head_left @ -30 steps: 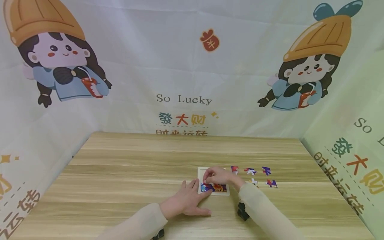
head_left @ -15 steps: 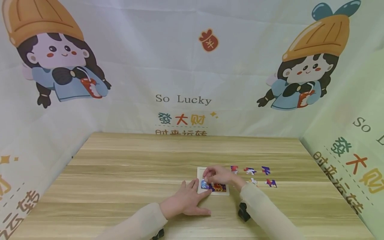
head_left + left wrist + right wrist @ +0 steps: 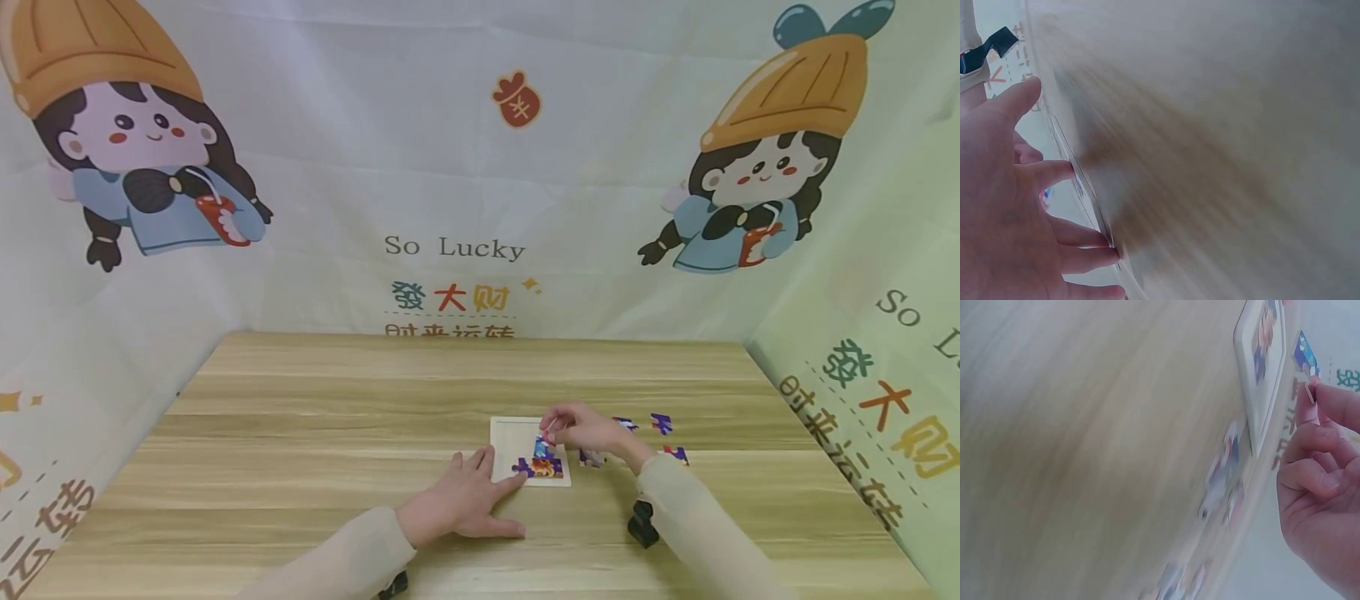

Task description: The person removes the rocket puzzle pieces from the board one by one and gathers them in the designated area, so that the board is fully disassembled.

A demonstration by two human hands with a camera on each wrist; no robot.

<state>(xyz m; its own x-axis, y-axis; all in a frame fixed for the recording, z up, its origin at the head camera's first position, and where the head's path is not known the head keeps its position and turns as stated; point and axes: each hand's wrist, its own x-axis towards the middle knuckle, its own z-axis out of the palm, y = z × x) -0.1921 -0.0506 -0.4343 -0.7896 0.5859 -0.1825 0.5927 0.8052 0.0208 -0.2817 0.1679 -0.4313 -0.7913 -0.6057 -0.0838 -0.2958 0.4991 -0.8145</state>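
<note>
My right hand (image 3: 588, 429) pinches a blue puzzle piece (image 3: 543, 447) between thumb and fingertips, above the right half of a pale puzzle tray (image 3: 512, 435). In the right wrist view the blue piece sticks out past the fingertips, raised off the tray. Purple and orange joined pieces (image 3: 543, 468) lie along the tray's front side; the rest of its visible floor is bare. My left hand (image 3: 461, 500) lies with fingers spread at the tray's front left corner. In the left wrist view its straight fingers touch the tray's edge (image 3: 1088, 194).
Several loose puzzle pieces lie on the wooden table (image 3: 315, 450) right of the tray, among them one near it (image 3: 592, 457) and a purple one (image 3: 661, 423) farther off. A printed cloth (image 3: 322, 167) encloses the table's back and sides.
My right hand has lifted the blue piece off the tray's left side and carried it right. The bare tray floor at left now shows. My left hand stays in place.
</note>
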